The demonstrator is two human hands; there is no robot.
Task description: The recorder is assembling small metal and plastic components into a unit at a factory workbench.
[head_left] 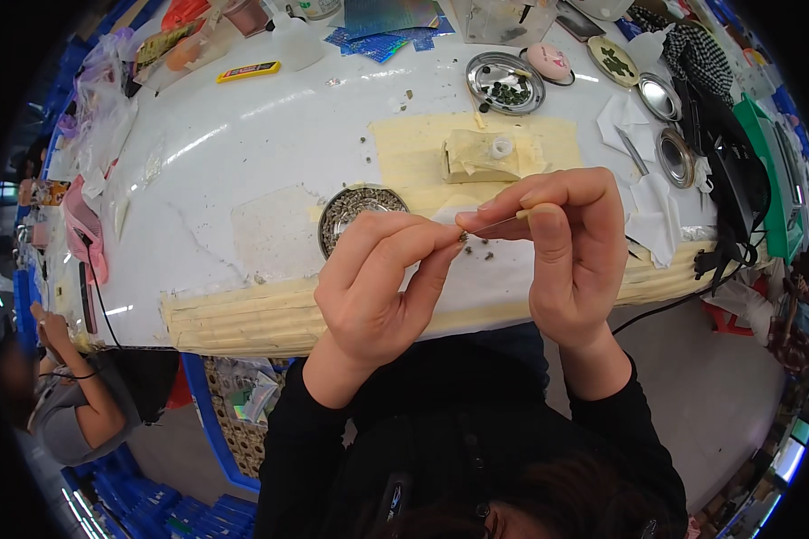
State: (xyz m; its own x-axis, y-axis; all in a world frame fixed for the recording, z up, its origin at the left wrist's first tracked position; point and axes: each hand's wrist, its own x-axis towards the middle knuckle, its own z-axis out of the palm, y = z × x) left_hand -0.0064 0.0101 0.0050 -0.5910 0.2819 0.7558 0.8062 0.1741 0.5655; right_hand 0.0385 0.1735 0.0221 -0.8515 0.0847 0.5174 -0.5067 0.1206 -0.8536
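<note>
Over the near part of the table, my left hand (377, 278) is closed in a pinch, thumb against forefinger, on a small brownish piece (464, 237). My right hand (575, 256) pinches a thin needle-like tool (523, 215) with a pale yellowish end. Its fine shaft slants down to the left, toward the piece at my left fingertips. Whether the tip touches the piece is too small to tell. Behind my left hand stands a round metal dish (361, 199) full of tiny grey-brown pieces, partly hidden by my fingers. A few loose dark bits (488, 256) lie on white paper between my hands.
A tape-covered block (490, 155) with a small white cap sits beyond my hands. Farther back are a metal plate (505, 83) of dark green pieces and a yellow cutter (249, 72). Tweezers (634, 151) lie at right. Another person's hand (52, 331) shows at far left.
</note>
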